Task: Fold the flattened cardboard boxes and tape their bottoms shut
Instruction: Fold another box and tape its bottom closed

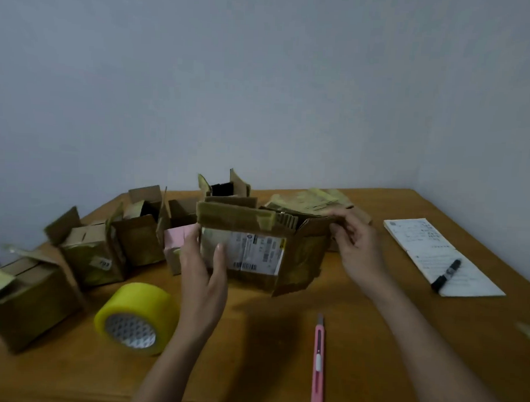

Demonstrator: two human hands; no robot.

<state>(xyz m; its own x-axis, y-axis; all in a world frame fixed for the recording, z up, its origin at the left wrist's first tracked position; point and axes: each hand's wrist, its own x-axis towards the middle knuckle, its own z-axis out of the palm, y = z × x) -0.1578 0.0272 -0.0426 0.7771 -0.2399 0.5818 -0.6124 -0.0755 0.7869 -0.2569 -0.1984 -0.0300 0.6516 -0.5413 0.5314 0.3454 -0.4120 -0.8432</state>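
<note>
Along the left edge of the wooden table [251, 352], several folded cardboard boxes [91, 254] are standing in a loose row, flaps up. Near them, a yellow tape roll [134, 316] is lying on its side. At centre, the left hand [204, 277] is gripping the labelled cardboard box [249, 248], thumb pressing its front face. The right hand [357, 244] is pinching that box's right flap. A pink utility knife [318, 367] is lying nearer the camera. Behind the box, flattened boxes [306, 201] are lying stacked. At right, 1 black marker [445, 275] is resting on a notepad [437, 257].
</note>
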